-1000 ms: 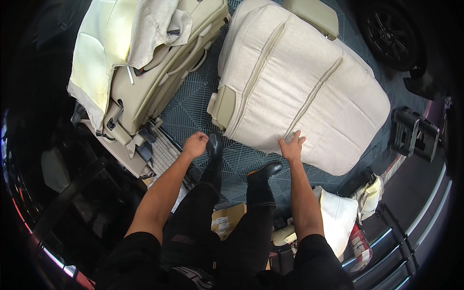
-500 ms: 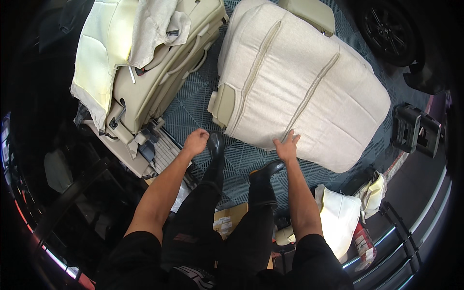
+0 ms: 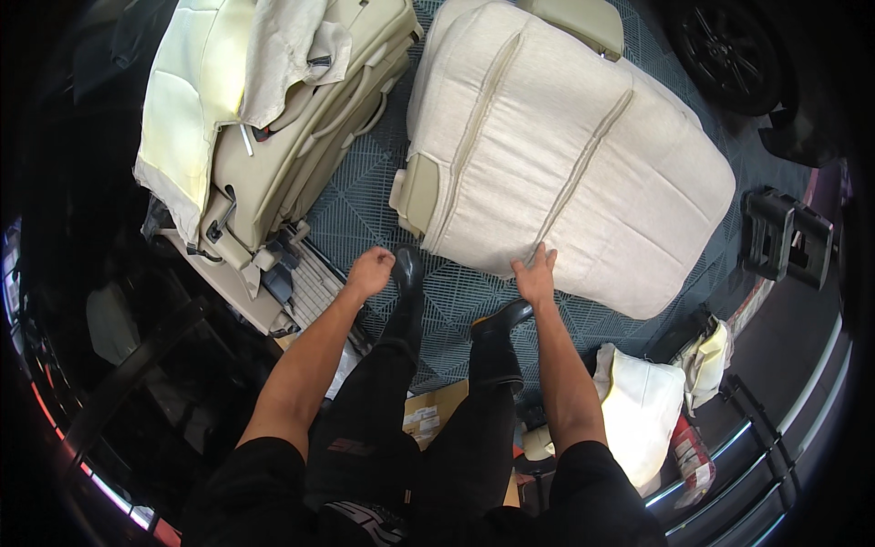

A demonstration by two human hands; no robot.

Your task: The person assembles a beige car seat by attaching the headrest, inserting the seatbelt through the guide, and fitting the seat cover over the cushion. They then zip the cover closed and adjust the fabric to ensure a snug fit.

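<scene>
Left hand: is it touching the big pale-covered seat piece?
Apart. The head view shows the left boot's toe and floor matting in the gap between the left hand and the pale-covered seat piece.

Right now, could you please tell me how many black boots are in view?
2: the left boot beside the left hand, and the right boot just below the right hand, both on the grid-patterned floor.

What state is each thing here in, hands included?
Left hand: curled, nothing visible in it
Right hand: spread, on the right cover's near edge
Right cover: mostly over its seat
Headrest: bare
Left cover: loosely draped
Left seat: partly bare
Boots: worn
</scene>
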